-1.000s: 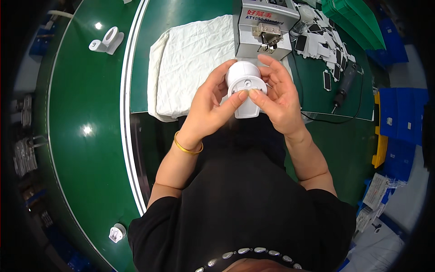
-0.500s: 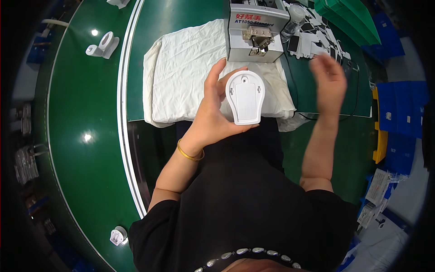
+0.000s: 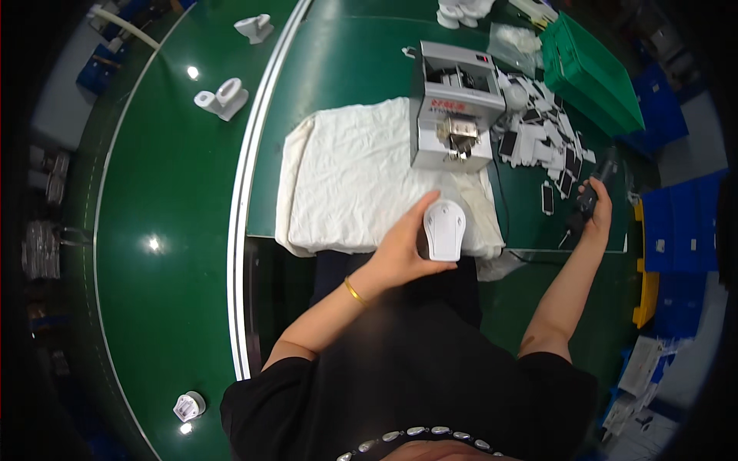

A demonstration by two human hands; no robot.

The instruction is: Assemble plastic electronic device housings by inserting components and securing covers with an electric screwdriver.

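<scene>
In my left hand [image 3: 401, 252] is a white plastic toilet-shaped casing [image 3: 444, 233], its flat underside turned up. Thumb and fingers grip its left side and lower end, over the front edge of a folded white cloth [image 3: 346, 173]. My right hand [image 3: 601, 211] is wrapped around a dark electric screwdriver [image 3: 588, 201] at the right of the green table, with the thin bit pointing down toward the table's front edge. Small white and black panels [image 3: 542, 131] lie scattered beyond that hand, and a single one [image 3: 547, 197] lies to its left.
A grey tabletop machine [image 3: 459, 104] stands behind the cloth. Green crates [image 3: 592, 77] are at the far right, blue bins [image 3: 684, 223] beyond the table's right side. To the left, a green conveyor belt [image 3: 161, 284] carries white toilet-shaped pieces [image 3: 223, 98]. A cable runs along the table.
My right hand has moved to the right and taken hold of the electric screwdriver. The view has shifted, and the white casing in my left hand appears lower and further right.
</scene>
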